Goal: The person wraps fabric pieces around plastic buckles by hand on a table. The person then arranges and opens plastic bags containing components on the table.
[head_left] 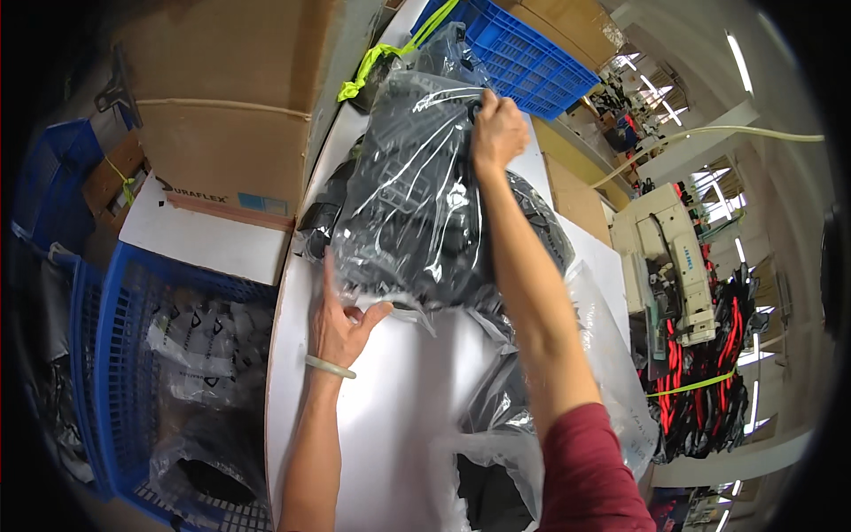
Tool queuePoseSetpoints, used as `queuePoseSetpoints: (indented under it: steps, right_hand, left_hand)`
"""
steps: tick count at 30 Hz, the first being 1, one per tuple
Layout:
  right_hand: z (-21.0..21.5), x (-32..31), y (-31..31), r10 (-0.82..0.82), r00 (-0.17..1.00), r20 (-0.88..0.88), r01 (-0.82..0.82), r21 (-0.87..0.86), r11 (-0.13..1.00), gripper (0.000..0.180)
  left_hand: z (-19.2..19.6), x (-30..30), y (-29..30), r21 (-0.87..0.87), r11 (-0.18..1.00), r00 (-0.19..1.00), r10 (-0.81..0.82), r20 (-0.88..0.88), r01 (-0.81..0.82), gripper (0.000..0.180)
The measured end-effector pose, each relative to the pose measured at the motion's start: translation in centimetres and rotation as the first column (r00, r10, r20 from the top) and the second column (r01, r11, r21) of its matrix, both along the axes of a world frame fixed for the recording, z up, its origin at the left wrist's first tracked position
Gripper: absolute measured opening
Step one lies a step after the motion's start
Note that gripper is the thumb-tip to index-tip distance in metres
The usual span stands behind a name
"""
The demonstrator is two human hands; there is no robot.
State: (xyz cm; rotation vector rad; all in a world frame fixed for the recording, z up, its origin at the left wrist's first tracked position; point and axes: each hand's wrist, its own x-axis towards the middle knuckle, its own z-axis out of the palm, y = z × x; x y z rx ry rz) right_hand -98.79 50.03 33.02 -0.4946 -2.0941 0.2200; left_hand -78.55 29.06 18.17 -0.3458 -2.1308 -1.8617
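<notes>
Clear crinkled plastic bag of dark garments [417,204] is gripped at its far top edge by the right hand [498,133] and steadied beneath by the open left hand [337,324], so a slip off the white table [390,417] is judged possible.

pale green bangle [330,367] on left wrist; dark red sleeve [596,474] on right arm.

- Location type: garment factory floor, packing station.
- Evidence: industrial sewing machine [667,257] at right; blue plastic crates [115,355] holding bagged dark garments; stacked cardboard cartons [226,97]; white work table [399,399]; rows of ceiling tube lights [737,58].
</notes>
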Motion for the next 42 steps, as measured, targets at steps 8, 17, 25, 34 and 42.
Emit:
queuePoseSetpoints:
  steps: [8, 17, 25, 34, 42]
  right_hand:
    - [-5.6, -3.1, 2.4, -0.359, 0.931, 0.07, 0.365, -0.121, 0.923, 0.017]
    - [-3.1, -4.9, 1.7, 0.503, 0.836, 0.22, -0.295, -0.593, 0.749, 0.057]
    - [-10.2, -11.5, 15.3, -0.002, 0.894, 0.447, -0.059, 0.124, 0.991, 0.079]
    - [-15.3, -10.5, 15.6, 0.055, 0.909, 0.413, -0.086, 0.057, 0.995, 0.044]
    - [-8.1, 4.5, 16.2, -0.036, 0.42, 0.907, -0.193, 0.128, 0.973, 0.083]
  left_hand:
    - [0.4, 0.6, 2.2, -0.034, 0.999, 0.962, 0.027, 0.272, -0.019, 0.063]
    - [-2.1, 2.4, 1.8, 0.057, 0.984, 0.96, 0.151, 0.236, -0.169, 0.018]
    - [-0.1, 3.4, 1.8, 0.064, 0.981, 0.944, 0.16, 0.288, -0.186, 0.009]
    - [-0.8, 4.4, 2.9, 0.148, 0.96, 0.91, 0.167, 0.379, -0.237, 0.005]
    - [-2.2, 4.0, 1.7, 0.177, 0.956, 0.933, 0.17, 0.318, -0.234, 0.012]
